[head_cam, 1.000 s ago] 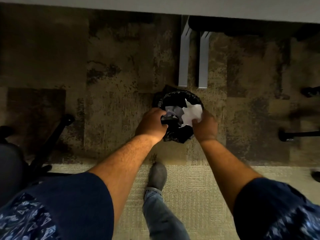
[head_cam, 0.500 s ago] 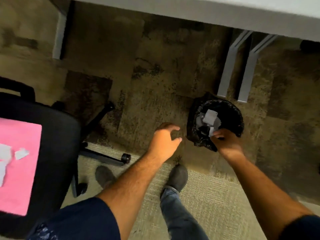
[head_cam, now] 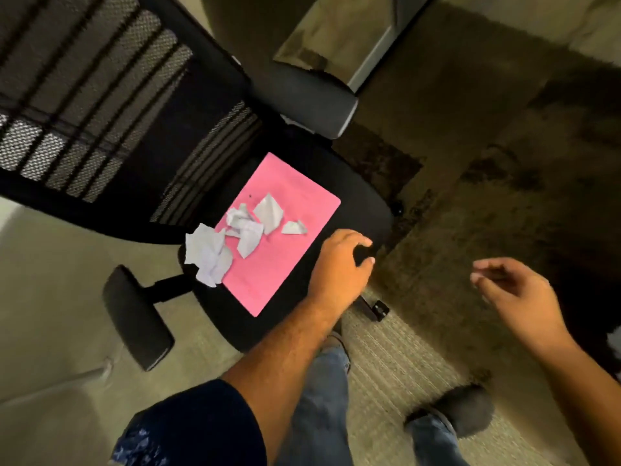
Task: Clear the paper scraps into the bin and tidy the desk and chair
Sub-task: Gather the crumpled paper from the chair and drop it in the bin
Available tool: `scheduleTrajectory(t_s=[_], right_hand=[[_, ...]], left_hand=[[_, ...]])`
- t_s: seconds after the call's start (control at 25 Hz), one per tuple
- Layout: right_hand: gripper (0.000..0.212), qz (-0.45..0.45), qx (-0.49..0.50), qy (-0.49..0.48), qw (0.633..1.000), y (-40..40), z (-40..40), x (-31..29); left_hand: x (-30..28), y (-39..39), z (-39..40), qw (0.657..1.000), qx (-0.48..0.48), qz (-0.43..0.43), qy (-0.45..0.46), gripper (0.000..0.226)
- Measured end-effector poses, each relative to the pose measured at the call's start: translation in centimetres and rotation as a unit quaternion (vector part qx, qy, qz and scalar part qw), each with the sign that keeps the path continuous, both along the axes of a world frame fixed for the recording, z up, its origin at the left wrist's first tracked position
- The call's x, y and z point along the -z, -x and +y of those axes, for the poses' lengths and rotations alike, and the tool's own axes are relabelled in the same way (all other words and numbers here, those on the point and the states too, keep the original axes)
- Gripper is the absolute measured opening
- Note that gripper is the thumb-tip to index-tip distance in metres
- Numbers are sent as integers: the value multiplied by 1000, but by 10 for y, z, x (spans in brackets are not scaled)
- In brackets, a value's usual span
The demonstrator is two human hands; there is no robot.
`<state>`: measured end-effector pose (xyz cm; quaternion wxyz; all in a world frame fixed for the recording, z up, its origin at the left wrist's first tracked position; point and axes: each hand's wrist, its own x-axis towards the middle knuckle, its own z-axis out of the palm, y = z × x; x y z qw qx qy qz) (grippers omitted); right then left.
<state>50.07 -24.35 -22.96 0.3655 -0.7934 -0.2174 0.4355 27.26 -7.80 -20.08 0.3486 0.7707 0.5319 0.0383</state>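
A black office chair [head_cam: 353, 203] fills the left and middle of the view. On its seat lies a pink sheet [head_cam: 285, 257] with several white paper scraps [head_cam: 248, 230] on it, and a larger crumpled scrap [head_cam: 208, 253] overhangs the sheet's left edge. My left hand [head_cam: 342, 264] hovers over the seat's right front corner, fingers loosely curled, holding nothing. My right hand [head_cam: 517, 294] is out over the carpet to the right, fingers spread and empty. The bin is out of view.
The chair's mesh backrest [head_cam: 84, 105] is at the upper left, with armrests at the lower left [head_cam: 134, 317] and the top middle [head_cam: 302, 99]. A grey desk leg [head_cam: 373, 58] stands at the top. My legs and shoes [head_cam: 463, 415] are on the carpet below.
My view has swung left from the bin to the chair. Both hands have left the bin, and the left one has moved over the chair seat.
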Motion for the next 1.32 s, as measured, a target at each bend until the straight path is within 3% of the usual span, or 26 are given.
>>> scheduleTrajectory(t_s=[0.28, 0.52, 0.76, 0.88, 1.04, 1.2, 1.32], right_hand=[[17, 16, -78, -49, 996, 119, 134, -16], [18, -27, -159, -46, 986, 196, 207, -5], [48, -144, -258, -32, 955, 244, 248, 13], [62, -184, -289, -20, 939, 261, 253, 16], [70, -204, -329, -1, 922, 271, 253, 20], [60, -224, -343, 8, 912, 272, 256, 26], [38, -231, -343, -13, 911, 268, 260, 28]], left_hand=[[-13, 161, 74, 989, -144, 5, -29, 26], [6, 245, 106, 957, -275, 51, -79, 53], [34, 290, 143, 912, -381, 135, 67, 118], [45, 298, 153, 910, -366, 155, 121, 129], [56, 299, 153, 925, -329, 179, 63, 107], [60, 301, 153, 933, -325, 151, -15, 46], [60, 300, 150, 935, -329, 124, -40, 12]])
